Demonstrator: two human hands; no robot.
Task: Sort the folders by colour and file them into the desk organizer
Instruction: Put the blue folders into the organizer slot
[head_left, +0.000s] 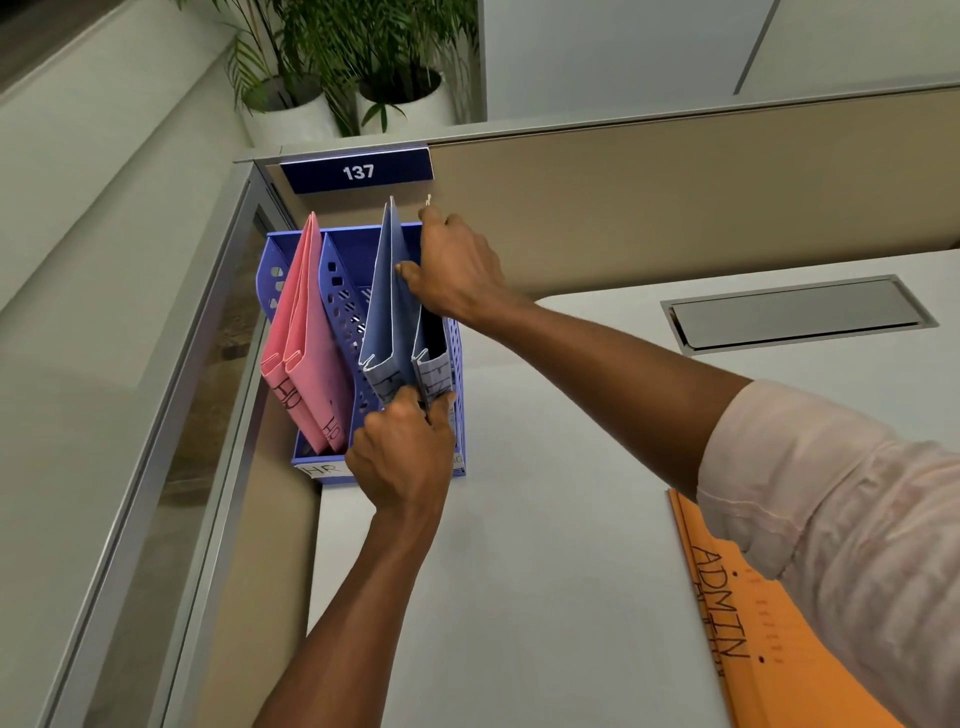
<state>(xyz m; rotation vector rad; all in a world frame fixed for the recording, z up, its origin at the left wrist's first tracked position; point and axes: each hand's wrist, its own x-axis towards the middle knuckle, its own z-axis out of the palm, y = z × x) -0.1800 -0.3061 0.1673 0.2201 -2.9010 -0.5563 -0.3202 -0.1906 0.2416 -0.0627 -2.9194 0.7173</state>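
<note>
Pale grey desk (545, 545) in a cubicle corner, beige partition (675, 208) behind, potted plants (363, 47) beyond. In the blue organizer (337, 280) the left hand (402, 457) pinches the blue folders (387, 291) at their near end and the right hand (460, 270) grips their top edge — pink folders (306, 332) left of both, orange folders (769, 639) by the right sleeve.

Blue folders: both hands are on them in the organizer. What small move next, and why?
Probably ease the blue folders down and back until they settle like the pink folders, then let go. The right hand grips their top edge, the left hand pinches their front end, and they already stand in the right slot of the organizer.
</note>
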